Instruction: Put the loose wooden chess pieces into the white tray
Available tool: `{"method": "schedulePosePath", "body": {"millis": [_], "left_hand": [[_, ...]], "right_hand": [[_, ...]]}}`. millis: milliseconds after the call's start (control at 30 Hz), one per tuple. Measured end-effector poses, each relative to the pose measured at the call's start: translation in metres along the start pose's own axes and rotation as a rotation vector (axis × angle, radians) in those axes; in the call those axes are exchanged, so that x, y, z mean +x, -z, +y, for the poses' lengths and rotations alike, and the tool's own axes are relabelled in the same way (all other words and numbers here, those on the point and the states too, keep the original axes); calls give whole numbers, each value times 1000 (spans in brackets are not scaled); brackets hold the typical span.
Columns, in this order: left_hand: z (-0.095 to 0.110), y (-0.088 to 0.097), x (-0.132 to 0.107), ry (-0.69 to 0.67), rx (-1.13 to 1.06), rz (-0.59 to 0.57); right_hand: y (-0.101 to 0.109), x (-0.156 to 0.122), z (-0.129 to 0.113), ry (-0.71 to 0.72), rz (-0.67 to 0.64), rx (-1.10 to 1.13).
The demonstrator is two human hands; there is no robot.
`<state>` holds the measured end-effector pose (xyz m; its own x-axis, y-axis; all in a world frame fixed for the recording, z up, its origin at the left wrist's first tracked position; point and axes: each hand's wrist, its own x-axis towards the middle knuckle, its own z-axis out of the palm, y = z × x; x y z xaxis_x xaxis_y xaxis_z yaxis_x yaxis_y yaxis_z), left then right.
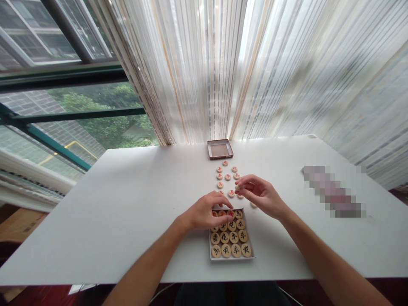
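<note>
A shallow white box (251,251) near the table's front edge holds rows of round wooden chess pieces (231,244) with black marks. My left hand (205,211) lies over the box's far end, fingers curled onto a red-marked piece there. My right hand (259,193) hovers just beyond the box, thumb and fingers pinched on a loose piece. Several loose red-marked pieces (227,177) lie scattered on the table beyond both hands.
The box's brown lid (219,149) lies open side up at the back of the white table (127,204). A blurred-out object (334,193) sits at the right. Striped curtains hang behind; a window is at the left.
</note>
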<state>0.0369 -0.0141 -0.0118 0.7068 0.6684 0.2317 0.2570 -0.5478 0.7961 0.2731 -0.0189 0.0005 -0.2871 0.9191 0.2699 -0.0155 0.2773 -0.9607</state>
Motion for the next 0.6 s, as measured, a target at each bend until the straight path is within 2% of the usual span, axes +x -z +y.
{"method": "schedulePosePath", "body": {"millis": [200,600], "left_hand": [[0,0,2,-74,42,-70],[-3,-3,1,-68,94,-67]], "right_hand": [[1,0,-2,-15,-20,-1],[5,-1,1,-41,-28,1]]}}
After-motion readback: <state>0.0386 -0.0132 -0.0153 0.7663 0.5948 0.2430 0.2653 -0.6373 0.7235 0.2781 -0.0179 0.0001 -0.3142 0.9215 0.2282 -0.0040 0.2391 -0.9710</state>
